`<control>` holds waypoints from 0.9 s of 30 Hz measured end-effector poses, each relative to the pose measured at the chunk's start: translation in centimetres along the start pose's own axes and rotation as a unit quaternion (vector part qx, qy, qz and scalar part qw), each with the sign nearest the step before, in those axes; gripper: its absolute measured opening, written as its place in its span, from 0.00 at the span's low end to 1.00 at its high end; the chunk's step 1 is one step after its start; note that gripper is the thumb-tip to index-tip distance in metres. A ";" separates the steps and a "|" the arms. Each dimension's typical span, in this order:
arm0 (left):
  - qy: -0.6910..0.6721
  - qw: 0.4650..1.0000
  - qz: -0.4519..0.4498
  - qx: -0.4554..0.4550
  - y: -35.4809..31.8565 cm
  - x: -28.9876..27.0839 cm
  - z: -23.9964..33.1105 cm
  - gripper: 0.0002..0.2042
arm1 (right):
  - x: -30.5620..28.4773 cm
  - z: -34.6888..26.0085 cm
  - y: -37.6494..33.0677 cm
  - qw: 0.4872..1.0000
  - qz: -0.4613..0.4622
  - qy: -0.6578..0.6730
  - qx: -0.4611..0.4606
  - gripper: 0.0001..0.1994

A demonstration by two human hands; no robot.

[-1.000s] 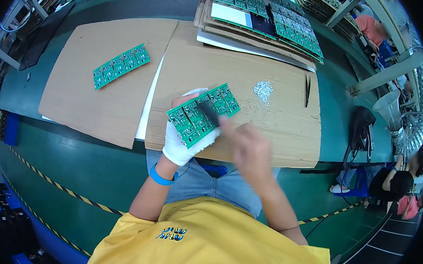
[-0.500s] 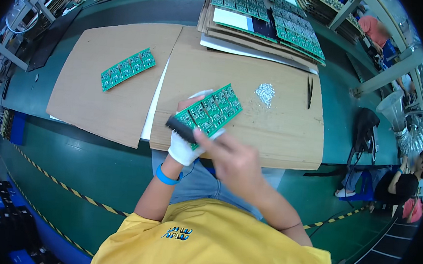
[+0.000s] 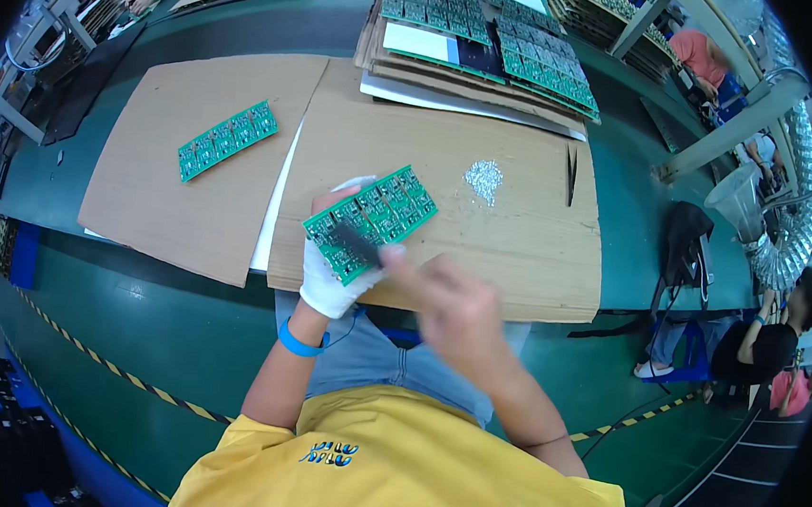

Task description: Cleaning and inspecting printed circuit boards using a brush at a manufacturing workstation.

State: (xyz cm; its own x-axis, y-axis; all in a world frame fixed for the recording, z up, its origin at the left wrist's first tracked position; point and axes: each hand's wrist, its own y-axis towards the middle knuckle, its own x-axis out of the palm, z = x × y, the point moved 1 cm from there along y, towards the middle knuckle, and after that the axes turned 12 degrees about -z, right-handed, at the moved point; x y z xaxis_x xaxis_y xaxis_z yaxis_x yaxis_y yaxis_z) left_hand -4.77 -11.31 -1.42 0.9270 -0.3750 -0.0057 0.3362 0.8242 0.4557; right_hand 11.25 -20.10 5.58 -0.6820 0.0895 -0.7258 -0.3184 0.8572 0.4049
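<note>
My left hand (image 3: 325,287), in a white glove with a blue wrist strap (image 3: 300,339), grips a green circuit board (image 3: 395,205) from below and at its left edge. The board tilts above the cardboard's front part. In my bare right hand (image 3: 459,307) is a black brush (image 3: 357,244), its head over the near left part of the board's top face. Motion blurs the brush and the right fingers, and whether the bristles touch cannot be made out. A second green circuit board (image 3: 228,142) lies on the cardboard to the left.
Cardboard sheets (image 3: 530,254) cover the green table (image 3: 628,223). On the right sheet lie a heap of small silvery pieces (image 3: 483,180) and dark tweezers (image 3: 571,176). Stacked circuit boards on cardboard (image 3: 545,60) stand at the back. A black bag (image 3: 688,242) is at the right; other people work nearby.
The brush has moved from the board's near left edge inward onto its face. Table and board appear shifted slightly left in the picture. Both hands keep their holds.
</note>
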 end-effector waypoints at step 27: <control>-0.210 0.965 -0.085 -0.129 16.1 1.5 0.7 0.21 | -8.6 16.0 4.1 0.985 0.073 -0.018 0.155 0.13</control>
State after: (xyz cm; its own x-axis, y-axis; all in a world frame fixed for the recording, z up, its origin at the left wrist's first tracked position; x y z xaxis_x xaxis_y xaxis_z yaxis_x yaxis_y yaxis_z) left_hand 1.91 1.07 6.50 0.7246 -0.6075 0.3255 0.5574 0.7943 0.2418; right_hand 26.35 -9.26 4.60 -0.6805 0.2369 -0.6934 0.0014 0.9467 0.3221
